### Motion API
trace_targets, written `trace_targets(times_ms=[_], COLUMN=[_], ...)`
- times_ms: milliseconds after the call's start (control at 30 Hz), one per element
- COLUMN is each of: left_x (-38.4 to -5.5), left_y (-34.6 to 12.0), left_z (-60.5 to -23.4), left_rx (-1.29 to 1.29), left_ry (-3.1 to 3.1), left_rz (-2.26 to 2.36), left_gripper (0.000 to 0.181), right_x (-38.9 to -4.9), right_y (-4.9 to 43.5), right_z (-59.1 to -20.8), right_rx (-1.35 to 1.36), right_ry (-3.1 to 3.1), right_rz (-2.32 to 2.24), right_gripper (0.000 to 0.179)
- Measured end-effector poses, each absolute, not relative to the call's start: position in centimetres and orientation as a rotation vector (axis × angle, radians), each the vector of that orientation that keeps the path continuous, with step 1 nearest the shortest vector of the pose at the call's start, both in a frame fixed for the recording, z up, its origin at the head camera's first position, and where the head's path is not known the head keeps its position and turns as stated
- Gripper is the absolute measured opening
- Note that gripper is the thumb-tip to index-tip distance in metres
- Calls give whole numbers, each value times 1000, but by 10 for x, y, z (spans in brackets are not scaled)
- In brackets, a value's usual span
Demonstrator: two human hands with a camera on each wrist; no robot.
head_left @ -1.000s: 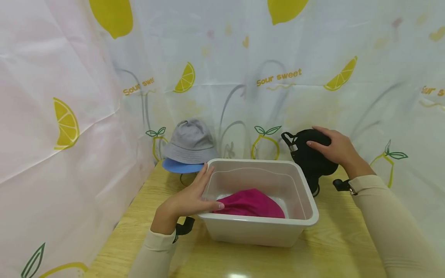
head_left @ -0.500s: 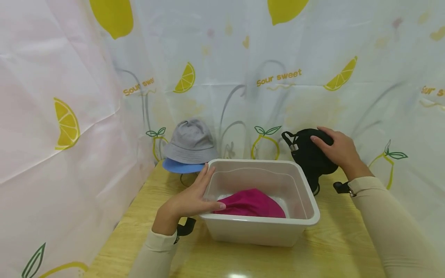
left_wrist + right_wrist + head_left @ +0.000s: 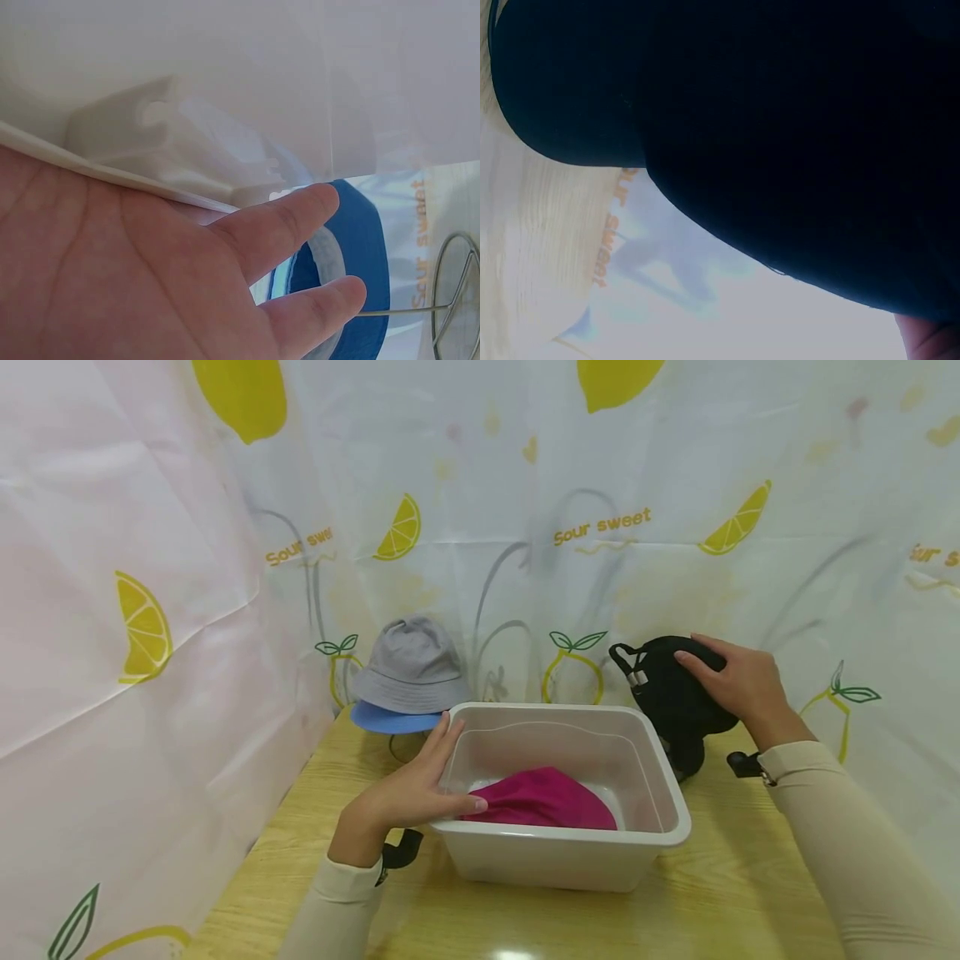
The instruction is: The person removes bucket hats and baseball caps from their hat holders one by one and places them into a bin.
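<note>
Gripping black cap, right hand has shifted slightly rightward.

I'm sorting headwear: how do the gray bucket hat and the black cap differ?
The gray bucket hat has a sloping brim; the black cap shows a strap. The right hand holds the black cap, while the gray bucket hat sits above a blue brim, untouched. Both look plain in colour.

The bin is smooth, glossy plastic; the black cap, magenta item and grey hat appear matt cloth; the tabletop shows glossy wood grain.
</note>
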State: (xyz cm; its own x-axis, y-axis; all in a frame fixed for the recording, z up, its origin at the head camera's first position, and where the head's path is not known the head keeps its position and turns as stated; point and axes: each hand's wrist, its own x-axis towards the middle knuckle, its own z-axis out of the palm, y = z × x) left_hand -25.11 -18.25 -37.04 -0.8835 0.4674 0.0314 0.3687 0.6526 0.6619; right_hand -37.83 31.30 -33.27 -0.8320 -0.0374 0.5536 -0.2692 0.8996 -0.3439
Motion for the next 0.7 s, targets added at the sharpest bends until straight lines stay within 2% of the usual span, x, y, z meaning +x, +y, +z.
trace_targets(times_ms=[700], left_x=[-254], left_y=[-184], left_z=[-373], left_rx=[713], left_ry=[2752], left_rz=[1006], left_gripper=[119], right_x=[-366], right_y=[313], right_z=[-307], right_rx=[276], right_ry=[-2409], right_rz=[494], right_gripper=[52])
